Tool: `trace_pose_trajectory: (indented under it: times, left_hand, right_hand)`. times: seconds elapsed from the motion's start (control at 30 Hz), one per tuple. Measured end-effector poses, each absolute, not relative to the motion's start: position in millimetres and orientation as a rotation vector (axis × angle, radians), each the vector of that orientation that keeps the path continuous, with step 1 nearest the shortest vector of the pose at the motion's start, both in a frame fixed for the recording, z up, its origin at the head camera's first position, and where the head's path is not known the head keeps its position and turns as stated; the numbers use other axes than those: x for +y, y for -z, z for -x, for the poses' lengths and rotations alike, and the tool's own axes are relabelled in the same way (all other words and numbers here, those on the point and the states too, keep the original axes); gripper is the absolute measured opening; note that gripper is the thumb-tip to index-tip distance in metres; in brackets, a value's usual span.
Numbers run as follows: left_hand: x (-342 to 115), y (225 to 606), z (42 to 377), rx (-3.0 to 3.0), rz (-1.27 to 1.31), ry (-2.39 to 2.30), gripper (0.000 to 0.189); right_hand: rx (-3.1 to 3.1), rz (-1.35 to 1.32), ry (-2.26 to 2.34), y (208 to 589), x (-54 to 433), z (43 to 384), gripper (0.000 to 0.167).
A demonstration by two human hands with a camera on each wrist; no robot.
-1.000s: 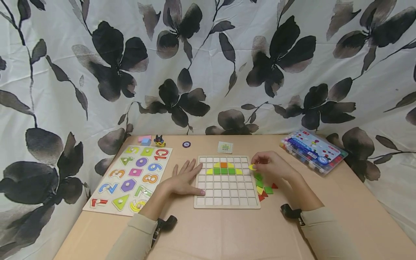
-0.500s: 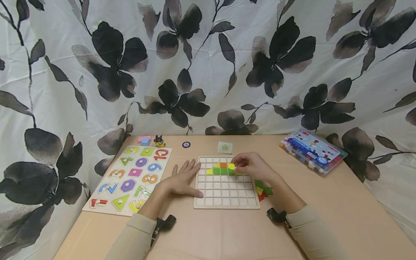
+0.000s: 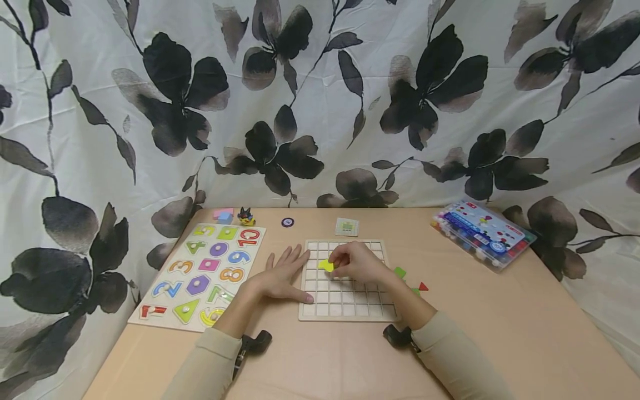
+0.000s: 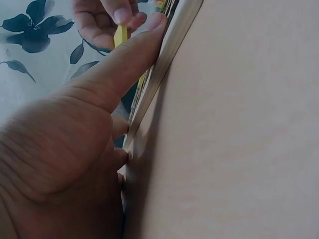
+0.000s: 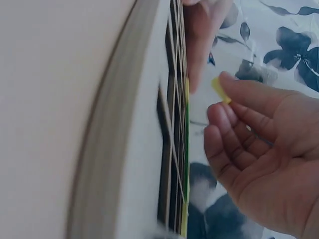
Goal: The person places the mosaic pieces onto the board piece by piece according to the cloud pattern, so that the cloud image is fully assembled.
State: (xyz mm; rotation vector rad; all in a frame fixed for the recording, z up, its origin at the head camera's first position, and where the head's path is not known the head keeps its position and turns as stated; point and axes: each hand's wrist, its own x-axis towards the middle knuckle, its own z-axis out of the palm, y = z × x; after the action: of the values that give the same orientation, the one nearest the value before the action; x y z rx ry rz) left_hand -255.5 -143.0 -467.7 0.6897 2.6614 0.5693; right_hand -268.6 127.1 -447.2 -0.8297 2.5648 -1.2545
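A pale wooden grid board (image 3: 345, 312) lies in front of me in the head view. My left hand (image 3: 276, 280) lies along its left edge, fingers spread and straight, with the thumb touching the edge. Over the board's upper left squares, my right hand (image 3: 359, 263) pinches a small yellow tile (image 5: 221, 90) between thumb and fingers. The right wrist view shows that tile held apart from the board. Behind the right hand, most of the laid tiles are hidden in the head view; a yellow and green strip (image 5: 187, 144) of them shows edge-on in the right wrist view.
Right of the board lie loose tiles, including a green one (image 3: 400, 272) and a red one (image 3: 424, 286). A number and shape puzzle (image 3: 170, 266) lies left. At the back are a pattern card (image 3: 346, 226), a round disc (image 3: 287, 222), a small figurine (image 3: 245, 216) and a plastic case (image 3: 482, 233).
My right hand has carried the yellow tile leftward, from beside the board's right edge to its upper left squares, now covering the laid tiles. The left hand stays in place.
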Motion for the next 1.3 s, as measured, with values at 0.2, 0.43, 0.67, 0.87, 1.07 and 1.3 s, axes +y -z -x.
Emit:
trace_pose_trajectory:
  times: [0.2,0.43,0.67,0.87,1.07,1.3]
  left_hand:
    - [-142.6,467.8,255.3,2.667,-0.695,-0.557,0.126]
    - [-144.3,466.8,255.3,2.67,-0.69,-0.56,0.126]
    - [-144.5,466.7,254.7,2.666,-0.686,-0.564,0.126]
    - [-145.0,466.1,255.3,2.667,-0.683,-0.573,0.126]
    - [-145.3,466.6,254.9,2.667,-0.688,-0.578,0.126]
    - [-144.0,466.9,254.9,2.662,-0.686,-0.59,0.127]
  right_hand:
    - [2.527,0.829,1.22,454.7,114.0,271.0,0.018]
    - [2.564,0.822,1.146,457.2,108.1,270.9,0.017]
    - [2.612,0.817,1.102,459.3,107.2,271.6,0.017]
    - [2.599,0.819,1.122,460.2,107.3,272.3,0.021]
    - [2.614,0.827,1.157,453.6,111.3,271.2,0.024]
    - [2.66,0.87,1.239,433.1,133.7,267.2,0.03]
